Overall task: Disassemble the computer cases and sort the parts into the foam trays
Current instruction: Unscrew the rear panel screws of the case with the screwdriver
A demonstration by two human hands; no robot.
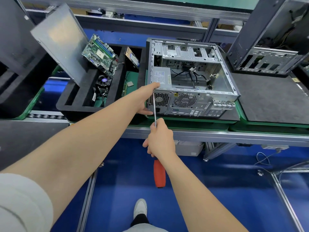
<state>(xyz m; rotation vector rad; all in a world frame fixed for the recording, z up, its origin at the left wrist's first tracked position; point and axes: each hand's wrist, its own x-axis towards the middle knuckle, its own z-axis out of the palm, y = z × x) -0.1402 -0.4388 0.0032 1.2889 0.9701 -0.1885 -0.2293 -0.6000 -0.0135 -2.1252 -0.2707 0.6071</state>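
I have the open computer case point(192, 101) lying on its side on the green pallet point(184, 122), rear panel toward me, so that face's screws are within reach. My left hand point(147, 97) clamps the case's near left corner, thumb along the top rim beside the power supply point(161, 77), fingers hooked round the side lower down. I judge this grip stops the case sliding under the push of the tool. My right hand point(159, 139) is closed tight round the screwdriver point(155, 111) where shaft meets red handle, choked up for control, with the handle trailing under my wrist. The tip sits at the panel's top left, by the perforated grille, likely on a power supply screw, though the head is too small to tell. On the left, the black foam tray point(80, 108) already holds a motherboard point(99, 54), propped on edge, and a cooler fan point(103, 81)
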